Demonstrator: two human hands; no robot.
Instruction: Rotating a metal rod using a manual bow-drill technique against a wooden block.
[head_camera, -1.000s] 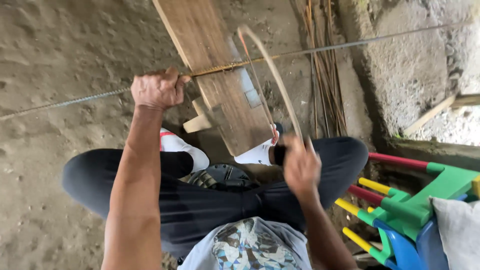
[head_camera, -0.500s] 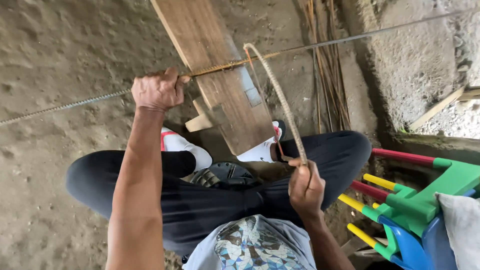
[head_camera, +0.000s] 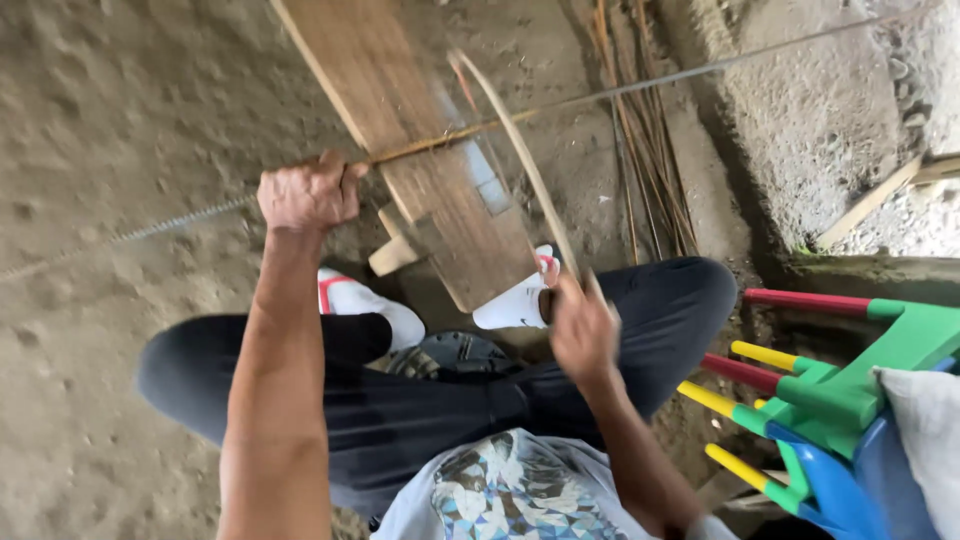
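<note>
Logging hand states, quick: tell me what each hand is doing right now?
Left hand: closed on the metal rod and the cane strip wound there.
Right hand: closed on the cane strip's free end, blurred.

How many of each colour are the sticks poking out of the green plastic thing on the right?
Red sticks: 2
Yellow sticks: 3
Total: 5, all on the green plastic piece.

Rough outdoor work yard: dirt floor, concrete wall.
</note>
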